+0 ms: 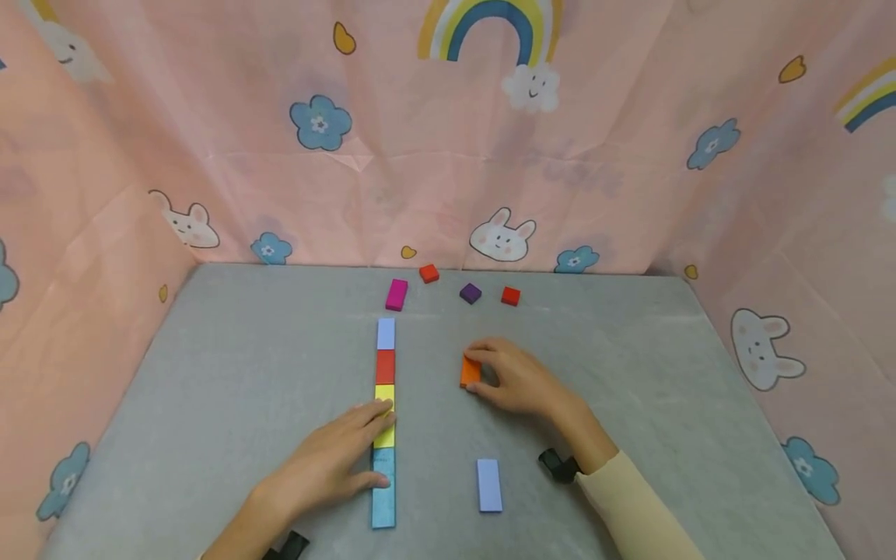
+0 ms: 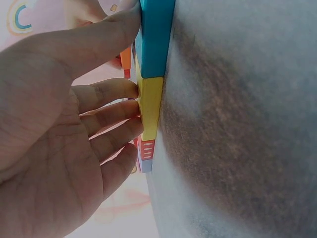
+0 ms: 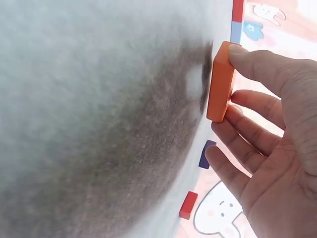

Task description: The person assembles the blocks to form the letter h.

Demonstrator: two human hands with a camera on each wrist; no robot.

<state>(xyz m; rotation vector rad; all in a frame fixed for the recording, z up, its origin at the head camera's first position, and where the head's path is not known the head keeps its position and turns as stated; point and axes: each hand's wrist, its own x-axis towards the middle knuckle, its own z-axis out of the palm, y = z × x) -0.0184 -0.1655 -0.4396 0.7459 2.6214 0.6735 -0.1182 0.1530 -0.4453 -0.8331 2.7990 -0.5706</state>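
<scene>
A straight row of flat blocks runs away from me on the grey table: a teal block (image 1: 383, 509), a yellow block (image 1: 384, 439), a red block (image 1: 386, 367) and a lavender block (image 1: 386, 334). My left hand (image 1: 325, 459) lies over it from the left, its fingertips touching the yellow block and its thumb on the teal one. To the right of the row, my right hand (image 1: 521, 377) pinches an orange block (image 3: 221, 84) by its two ends, between thumb and fingers. Whether the orange block touches the table I cannot tell.
A second lavender block (image 1: 489, 485) lies in front of the right forearm. Toward the back are a magenta block (image 1: 396, 295), a small red block (image 1: 429, 274), a purple block (image 1: 470, 293) and another red block (image 1: 511, 296). Pink printed cloth (image 1: 392, 202) encloses the table.
</scene>
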